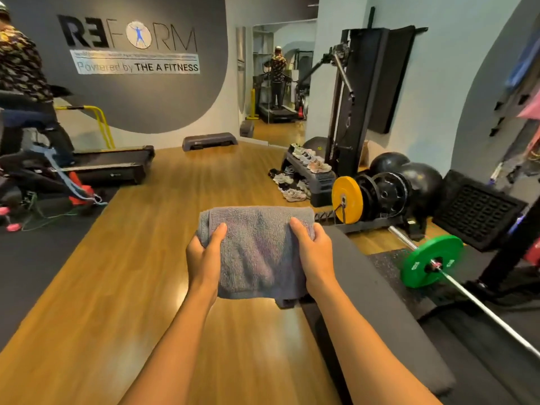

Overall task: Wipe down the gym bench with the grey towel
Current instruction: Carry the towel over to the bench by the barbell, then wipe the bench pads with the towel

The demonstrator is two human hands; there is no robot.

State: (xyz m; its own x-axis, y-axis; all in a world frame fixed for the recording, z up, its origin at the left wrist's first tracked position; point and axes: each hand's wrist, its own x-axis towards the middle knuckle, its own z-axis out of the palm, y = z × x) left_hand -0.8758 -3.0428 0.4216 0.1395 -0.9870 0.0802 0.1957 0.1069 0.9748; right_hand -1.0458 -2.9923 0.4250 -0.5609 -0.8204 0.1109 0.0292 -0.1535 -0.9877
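One person (pixel 26 83) is up on a treadmill (pixel 111 166) at the far left, half cut off by the frame edge. There's a tangle of bands and cords on the floor below that I can't really sort out. One step platform (pixel 209 140) sits by the back wall, and the mirror (pixel 280 83) next to it shows a small reflection of someone on a treadmill.

Dead centre, the grey towel (pixel 258 258) is folded into a thick pad and held up in the air over the wooden floor (pixel 131 273). It's just left of the far end of the gym bench (pixel 377 302). Its lower right corner overlaps the padding in view, and I can't tell if they touch. Left hand (pixel 204 255) grips the towel's left edge, right hand (pixel 314 252) grips the right edge. Both have the thumb on top and the fingers curled under the cloth, so the fingers are mostly hidden.

Right of that, a low stand (pixel 321 182) has trainers lined up on top, with more spilled on the floor beside it, too blurry to count. Next, a plate rack (pixel 377 222) holds one yellow plate (pixel 346 199) and at least two black plates (pixel 388 194), hard to separate. Two black exercise balls (pixel 423 182) sit behind it, and a third peeks out behind the shoes. One green plate (pixel 432 261) is on a barbell (pixel 482 305), whose near end runs out of frame at the right.
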